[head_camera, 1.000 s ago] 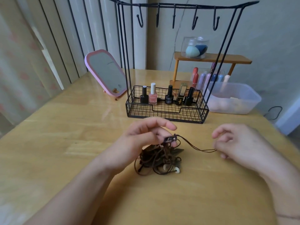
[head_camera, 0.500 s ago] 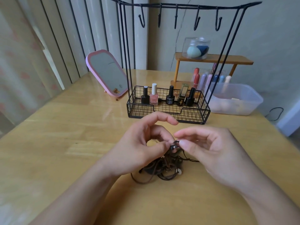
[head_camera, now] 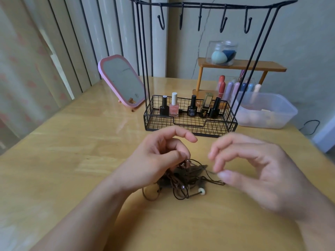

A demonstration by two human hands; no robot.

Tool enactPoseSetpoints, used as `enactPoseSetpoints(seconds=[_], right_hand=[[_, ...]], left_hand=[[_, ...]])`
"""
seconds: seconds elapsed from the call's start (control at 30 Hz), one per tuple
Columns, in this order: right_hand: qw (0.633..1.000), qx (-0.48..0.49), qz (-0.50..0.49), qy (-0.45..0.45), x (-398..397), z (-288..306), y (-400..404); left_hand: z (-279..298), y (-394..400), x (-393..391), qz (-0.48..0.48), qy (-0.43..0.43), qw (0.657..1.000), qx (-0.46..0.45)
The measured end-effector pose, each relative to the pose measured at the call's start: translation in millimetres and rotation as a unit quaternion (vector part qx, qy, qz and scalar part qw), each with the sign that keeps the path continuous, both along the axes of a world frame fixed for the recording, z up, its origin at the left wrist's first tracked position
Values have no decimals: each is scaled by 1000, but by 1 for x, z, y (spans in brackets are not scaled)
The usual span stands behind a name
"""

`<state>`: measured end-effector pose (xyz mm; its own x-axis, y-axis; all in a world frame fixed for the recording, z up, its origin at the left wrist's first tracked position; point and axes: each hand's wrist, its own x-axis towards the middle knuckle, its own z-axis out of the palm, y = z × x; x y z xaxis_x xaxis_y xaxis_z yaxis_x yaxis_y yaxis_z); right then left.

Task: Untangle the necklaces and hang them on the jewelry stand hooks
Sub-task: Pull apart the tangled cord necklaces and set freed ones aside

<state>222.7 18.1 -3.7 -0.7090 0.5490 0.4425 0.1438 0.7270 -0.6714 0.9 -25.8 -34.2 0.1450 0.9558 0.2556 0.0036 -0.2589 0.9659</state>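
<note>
A wooden table (head_camera: 72,160) stands against a pale grey-green wall (head_camera: 299,42), with striped curtains (head_camera: 54,42) left of that wall letting in soft daylight.

– How many hooks (head_camera: 223,24) hang from the stand's top bar, upper centre of frame?
– Five. In the wire basket (head_camera: 155,122) below, five bottles (head_camera: 192,107). Two hands (head_camera: 154,163) at centre; one mirror (head_camera: 121,80), left.

Glossy wooden table (head_camera: 76,160), black wire stand (head_camera: 190,124)
</note>
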Motion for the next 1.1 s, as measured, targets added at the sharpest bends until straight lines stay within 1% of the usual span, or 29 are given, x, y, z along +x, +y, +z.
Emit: enactPoseSetpoints(seconds=[0.07, 0.1, 0.13, 0.2, 0.23, 0.27, 0.3, 0.37, 0.4, 0.43, 0.5, 0.57, 0.67, 0.73, 0.8, 0.83, 0.87, 0.93, 0.97, 1.03, 1.1], right_hand=[[997, -59, 49, -24, 4, 6, -2], [995, -82, 47, -24, 2, 5, -3], [996, -91, 22, -8, -1, 1, -2], [992, -98, -67, 40, -11, -10, -1], [989, -100, -101, 41, -16, -15, -1], [988, -100, -117, 17, -20, -20, -1], [988, -101, -116, -29, -23, -23, -1], [984, -102, -86, -120, -22, -23, 0], [982, -98, -77, -144, -19, -21, 2], [981, -96, -79, -146, -16, -19, 4], [984, -106, -113, -90, -8, -15, 11], [982, -138, -128, -25, -1, -10, 16], [976, -208, -69, 20, 5, -11, 18], [957, -285, -8, 47, 4, -12, 18], [922, -374, 48, 91, 4, -12, 17], [908, -401, 62, 105, 4, -11, 16], [904, -410, 54, 105, 4, -8, 15], [916, -394, -8, 75, 4, -5, 14], [928, -365, -56, 48, 5, -5, 15], [946, -282, -153, -33, 7, -7, 16], [950, -205, -209, -109, 10, -8, 18]], left_hand=[[0, 1, -1, 1, -7, 1000, 5], [0, 1, -2, -2, -11, 1000, 8], [0, 1, -2, -6, -13, 1000, 10], [-1, 2, -2, -14, -14, 1000, 15], [0, 1, -2, -18, -15, 1000, 18], [0, 1, -3, -23, -18, 999, 21], [1, 0, -3, -29, -21, 999, 25], [2, 0, -6, -30, -22, 999, 30], [3, 0, -8, -21, -20, 999, 30], [3, 0, -11, -9, -16, 999, 31], [3, 1, -16, 13, 1, 999, 37], [2, 1, -20, 25, 18, 999, 38], [3, 2, -22, 24, 20, 999, 33], [2, 3, -22, 16, -2, 1000, 25], [2, 4, -21, 19, -19, 1000, 15], [1, 5, -21, 20, -26, 999, 10], [1, 5, -21, 21, -33, 999, 6], [0, 6, -23, 19, -47, 999, -2], [0, 6, -23, 19, -55, 998, -7], [0, 6, -25, 22, -74, 997, -13], [0, 6, -25, 22, -91, 996, -15]])
